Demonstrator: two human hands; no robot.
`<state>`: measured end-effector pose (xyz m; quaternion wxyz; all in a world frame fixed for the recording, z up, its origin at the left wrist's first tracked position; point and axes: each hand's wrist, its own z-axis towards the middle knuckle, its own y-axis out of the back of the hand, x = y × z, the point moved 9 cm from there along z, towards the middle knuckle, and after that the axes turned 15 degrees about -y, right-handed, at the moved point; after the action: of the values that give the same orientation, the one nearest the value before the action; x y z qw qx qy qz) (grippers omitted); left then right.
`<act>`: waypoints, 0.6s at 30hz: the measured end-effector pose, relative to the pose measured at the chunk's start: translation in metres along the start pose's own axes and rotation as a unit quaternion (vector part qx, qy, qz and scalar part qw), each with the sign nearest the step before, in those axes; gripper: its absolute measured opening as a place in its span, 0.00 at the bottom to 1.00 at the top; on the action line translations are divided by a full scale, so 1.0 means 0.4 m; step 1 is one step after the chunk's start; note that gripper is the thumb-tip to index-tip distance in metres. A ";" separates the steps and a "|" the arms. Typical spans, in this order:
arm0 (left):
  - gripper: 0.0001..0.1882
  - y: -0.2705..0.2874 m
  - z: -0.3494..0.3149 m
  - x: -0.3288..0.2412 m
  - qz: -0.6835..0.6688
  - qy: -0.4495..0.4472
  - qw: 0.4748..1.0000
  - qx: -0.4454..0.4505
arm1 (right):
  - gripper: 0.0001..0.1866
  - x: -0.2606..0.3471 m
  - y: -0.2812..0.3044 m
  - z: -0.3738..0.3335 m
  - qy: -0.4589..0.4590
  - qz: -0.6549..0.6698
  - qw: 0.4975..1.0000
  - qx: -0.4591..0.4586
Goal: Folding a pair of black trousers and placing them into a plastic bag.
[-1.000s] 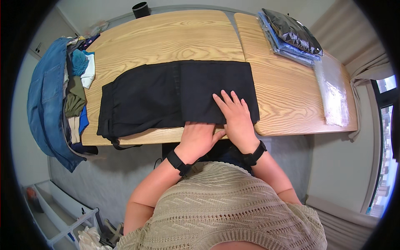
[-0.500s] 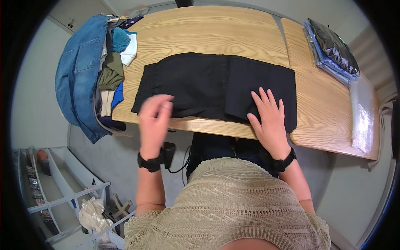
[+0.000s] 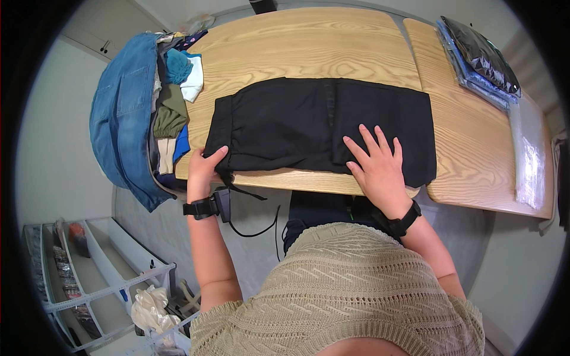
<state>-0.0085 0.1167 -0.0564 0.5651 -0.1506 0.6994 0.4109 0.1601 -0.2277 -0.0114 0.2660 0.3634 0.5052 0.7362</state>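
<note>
Black trousers lie folded lengthwise on the wooden table, their elastic waistband at the left and the legs doubled over at the right. A black drawstring hangs from the waistband over the near table edge. At the near corner of the waistband, my left hand pinches the cloth, thumb on top and the other fingers mostly hidden. My right hand rests flat on the folded leg part, fingers spread, holding nothing.
Denim clothing and several small garments are piled at the table's left end. Plastic-wrapped garments and clear plastic bags lie on the right-hand table. A divided white rack stands at the lower left.
My left hand has moved left and down onto the waistband corner and closed on it. The drawstring now dangles over the edge. My right hand stays flat on the trousers.
</note>
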 end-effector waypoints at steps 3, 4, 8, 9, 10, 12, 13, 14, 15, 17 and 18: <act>0.20 -0.025 0.002 0.003 -0.243 0.059 0.968 0.030 | 0.24 -0.001 -0.002 -0.002 0.004 0.002 1.000 -0.005; 0.18 -0.019 0.008 0.015 -0.288 0.077 0.954 0.038 | 0.24 0.000 -0.001 -0.003 0.004 0.003 1.000 -0.006; 0.16 -0.020 0.011 -0.016 -0.310 0.119 0.942 0.050 | 0.24 -0.006 -0.002 -0.005 0.005 0.006 1.000 -0.010; 0.15 -0.026 0.014 -0.056 -0.306 0.082 0.945 0.076 | 0.24 -0.009 -0.002 -0.005 0.002 0.009 1.000 -0.012; 0.15 -0.028 0.013 -0.077 -0.304 0.079 0.946 0.081 | 0.24 -0.012 0.000 -0.006 -0.003 0.009 1.000 -0.015; 0.15 -0.011 0.025 -0.154 -0.264 -0.025 0.962 0.071 | 0.23 -0.008 0.003 -0.007 0.004 0.009 1.000 -0.015; 0.16 -0.007 0.025 -0.195 -0.249 -0.047 0.965 0.068 | 0.23 -0.008 0.005 -0.009 0.007 0.010 1.000 -0.019; 0.17 0.002 0.031 -0.243 -0.225 -0.078 0.970 0.053 | 0.23 -0.010 0.003 -0.009 0.008 0.013 1.000 -0.019; 0.17 -0.011 0.019 -0.314 -0.223 -0.106 0.968 0.041 | 0.23 -0.011 0.003 -0.010 0.008 0.015 1.000 -0.023; 0.18 -0.052 -0.013 -0.458 -0.215 -0.158 0.963 0.044 | 0.22 -0.007 0.007 -0.012 0.014 0.018 0.999 -0.029; 0.18 -0.085 -0.021 -0.522 -0.208 -0.183 0.959 0.063 | 0.22 -0.010 0.013 -0.014 0.016 0.020 0.999 -0.041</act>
<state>0.0747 0.0364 0.1210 0.7649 -0.1790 0.5617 0.2595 0.1578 -0.2356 -0.0090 0.2578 0.3506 0.4717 0.7669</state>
